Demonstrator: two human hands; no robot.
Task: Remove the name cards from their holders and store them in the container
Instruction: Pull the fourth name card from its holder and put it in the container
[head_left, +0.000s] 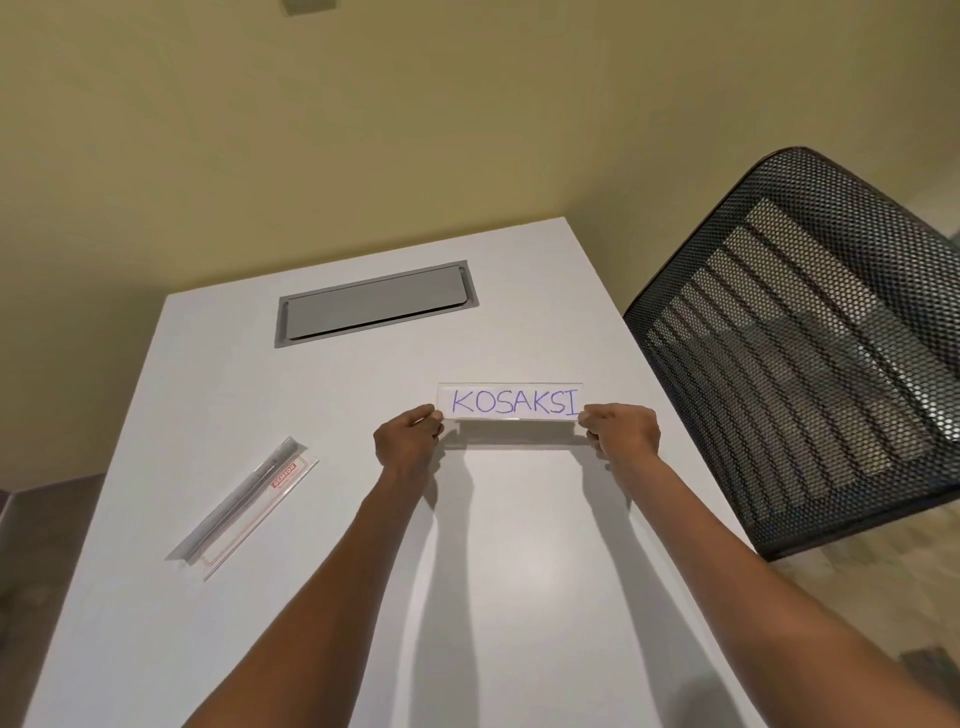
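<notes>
A clear acrylic name card holder (511, 434) stands on the white table (363, 519), right of centre. It carries a white card (511, 401) reading "KOSAKSI" in blue letters. My left hand (408, 439) pinches the holder's left end. My right hand (621, 431) pinches its right end. A second clear holder (244, 506) lies on the table at the left, with a small card with red print in it. No container is in view.
A grey hatch cover (374, 301) is set flush into the table near its far edge. A black mesh office chair (810, 338) leans close to the table's right side. A beige wall rises behind the table.
</notes>
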